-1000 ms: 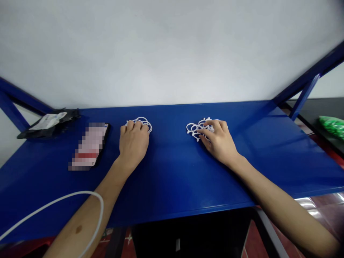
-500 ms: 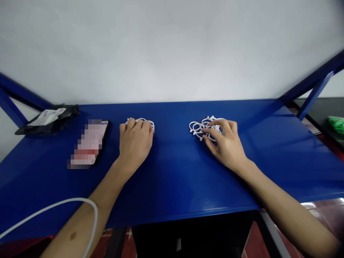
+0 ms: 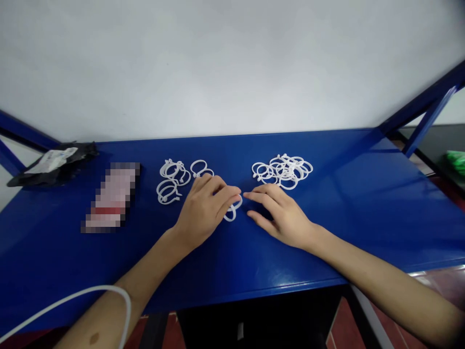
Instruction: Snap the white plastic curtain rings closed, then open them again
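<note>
Near the middle of the blue table, my left hand (image 3: 205,208) is closed around white plastic curtain rings (image 3: 229,215), which stick out beneath its fingers; its grip is partly hidden. Just to the right, my right hand (image 3: 281,213) is open, thumb and fingers apart, its fingertips pointing at the held rings. Behind it lies a tangled pile of white curtain rings (image 3: 285,170). Left of my left hand is a looser group of the same rings (image 3: 170,179), and a few more rings (image 3: 199,167) lie just beyond its knuckles.
A phone (image 3: 112,194) with a blurred screen lies on the left of the blue table (image 3: 232,271). Behind it is a black plastic package (image 3: 54,162) with a white label. A white cable (image 3: 72,293) crosses my left forearm. A pale wall (image 3: 232,68) rises behind.
My left hand has moved right from the left ring group, bringing rings to the middle. My right hand has drawn back from the right pile toward the left hand, uncovering the pile.
</note>
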`<state>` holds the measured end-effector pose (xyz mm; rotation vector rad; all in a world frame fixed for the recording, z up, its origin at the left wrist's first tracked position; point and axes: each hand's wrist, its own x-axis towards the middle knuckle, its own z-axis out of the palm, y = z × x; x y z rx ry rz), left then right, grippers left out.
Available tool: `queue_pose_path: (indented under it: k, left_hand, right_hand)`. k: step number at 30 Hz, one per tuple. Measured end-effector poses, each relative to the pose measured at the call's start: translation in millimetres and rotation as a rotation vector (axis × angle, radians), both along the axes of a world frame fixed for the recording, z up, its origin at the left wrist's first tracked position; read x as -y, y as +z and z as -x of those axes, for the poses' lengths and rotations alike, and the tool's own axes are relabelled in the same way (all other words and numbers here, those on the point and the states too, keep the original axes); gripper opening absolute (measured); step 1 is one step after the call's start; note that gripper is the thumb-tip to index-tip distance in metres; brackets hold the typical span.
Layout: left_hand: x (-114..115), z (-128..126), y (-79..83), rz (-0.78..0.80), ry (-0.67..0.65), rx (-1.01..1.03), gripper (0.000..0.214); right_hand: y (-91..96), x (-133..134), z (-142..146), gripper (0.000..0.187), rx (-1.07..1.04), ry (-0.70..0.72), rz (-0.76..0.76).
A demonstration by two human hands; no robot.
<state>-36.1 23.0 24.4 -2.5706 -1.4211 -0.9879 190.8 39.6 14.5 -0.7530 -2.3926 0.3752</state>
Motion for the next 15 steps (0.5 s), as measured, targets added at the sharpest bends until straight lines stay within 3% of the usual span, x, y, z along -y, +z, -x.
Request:
queue_pose_path:
  k: [3,7,12,15]
  left_hand:
    - [2.8,-7.0,-6.3,0.059,-0.109,0.146,0.011]
    - [7.6,-14.6,-4.5,0.267,-0.098,0.314,0.006]
    - [8.4,-14.8,2.7,0.494,-0.008,0.471,0.007]
    - [5.6,-11.8,3.3,0.63,0.03,0.58,0.011]
  right_hand:
    - [-4.7,1.6,4.0,0.027,-0.067,0.032,0.149]
    - [-6.1,2.1,5.7,0.017,-0.136,-0.01,0.245]
    - [-1.0,5.3,5.5,0.01,-0.13,-0.04,0.063]
    - [1.8,9.3,7.3,0.017,-0.027,-0.032,-0.032]
